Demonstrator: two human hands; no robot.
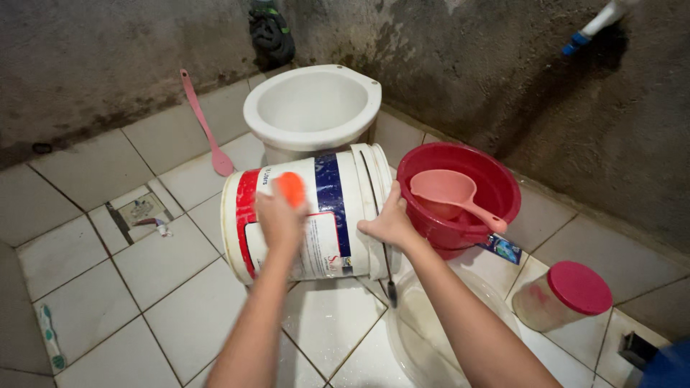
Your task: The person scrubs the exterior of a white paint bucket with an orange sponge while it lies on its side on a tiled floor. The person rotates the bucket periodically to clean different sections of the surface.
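Note:
A white plastic pail (327, 248) with red and blue label bands lies on its side on the tiled floor, its mouth toward the right. My left hand (279, 217) presses an orange scrubber (292, 188) against the pail's side. My right hand (388, 223) grips the pail's rim and holds it steady. The pail's wire handle hangs down by the rim.
A white toilet bowl (314, 106) stands behind the pail. A red bucket (496, 188) holding a pink dipper (449, 192) sits to the right. A clear basin (424, 330), a red-lidded jar (564, 294), a pink long-handled brush (205, 126), a floor drain (140, 210) and a toothbrush (50, 338) lie around.

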